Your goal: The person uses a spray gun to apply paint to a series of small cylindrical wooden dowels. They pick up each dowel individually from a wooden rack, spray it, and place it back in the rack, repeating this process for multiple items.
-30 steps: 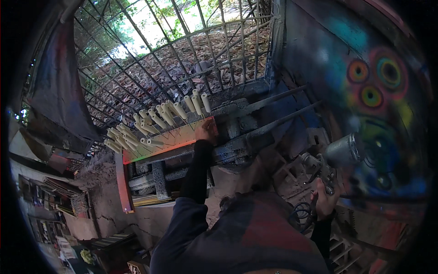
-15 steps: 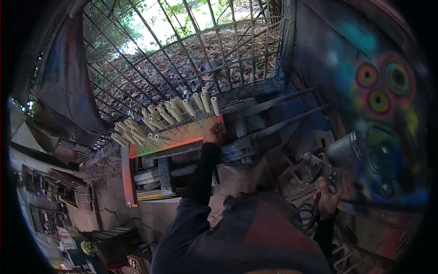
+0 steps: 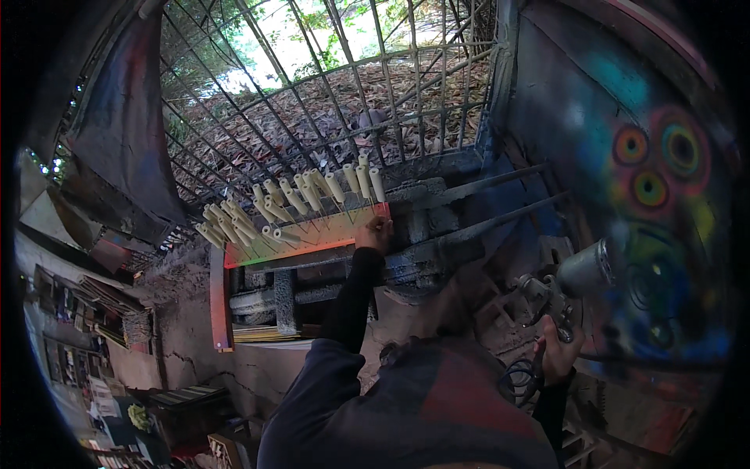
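Note:
My left hand (image 3: 375, 233) is closed at the right end of a long board (image 3: 305, 241), its fingers partly hidden, so what they grip cannot be made out. Yellowish on top, the board carries red and green paint along its edges. Several cream-coloured cylinders (image 3: 295, 202) stand on thin rods in it, leaning at various angles. Off to the right, my right hand (image 3: 559, 350) is wrapped round the handle of a metal spray gun (image 3: 544, 295). The gun's grey cylindrical cup (image 3: 586, 267) points up and right, away from the board.
Behind the board runs a metal bar grille (image 3: 355, 94), with dry leaves beyond. A paint-splashed panel (image 3: 625, 86) rises on the right. Dark crusted bars (image 3: 500, 184) support the board. A dark hose (image 3: 517, 374) loops beside my right hand. Boards and boxes (image 3: 195, 399) lie lower left.
The whole view has shifted slightly. My left hand stays at the board's right end, sitting slightly lower against it. My right hand still holds the spray gun out to the side.

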Demonstrator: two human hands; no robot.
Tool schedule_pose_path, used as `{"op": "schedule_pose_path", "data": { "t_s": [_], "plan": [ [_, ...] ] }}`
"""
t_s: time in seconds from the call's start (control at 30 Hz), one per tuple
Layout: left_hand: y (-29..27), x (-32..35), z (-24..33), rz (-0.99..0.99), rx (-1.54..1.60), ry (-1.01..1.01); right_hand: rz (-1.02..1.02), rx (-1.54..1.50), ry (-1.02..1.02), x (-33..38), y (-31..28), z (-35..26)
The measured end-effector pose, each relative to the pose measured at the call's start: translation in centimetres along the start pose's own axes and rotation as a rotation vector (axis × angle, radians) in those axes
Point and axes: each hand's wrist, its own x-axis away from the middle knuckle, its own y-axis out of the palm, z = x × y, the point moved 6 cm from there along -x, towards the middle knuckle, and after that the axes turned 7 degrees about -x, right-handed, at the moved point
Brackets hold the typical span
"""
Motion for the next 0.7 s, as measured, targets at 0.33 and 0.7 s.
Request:
{"op": "schedule_pose_path", "data": {
  "t_s": [0.33,0.7],
  "plan": [
    [-0.5,0.2,0.6,-0.124,0.031,0.028,0.033,-0.034,-0.085,0.9,1.3,-1.2],
    [-0.6,0.0,0.6,-0.082,-0.026,0.114,0.060,-0.027,-0.038,1.6,2.1,-1.3]
  ]
}}
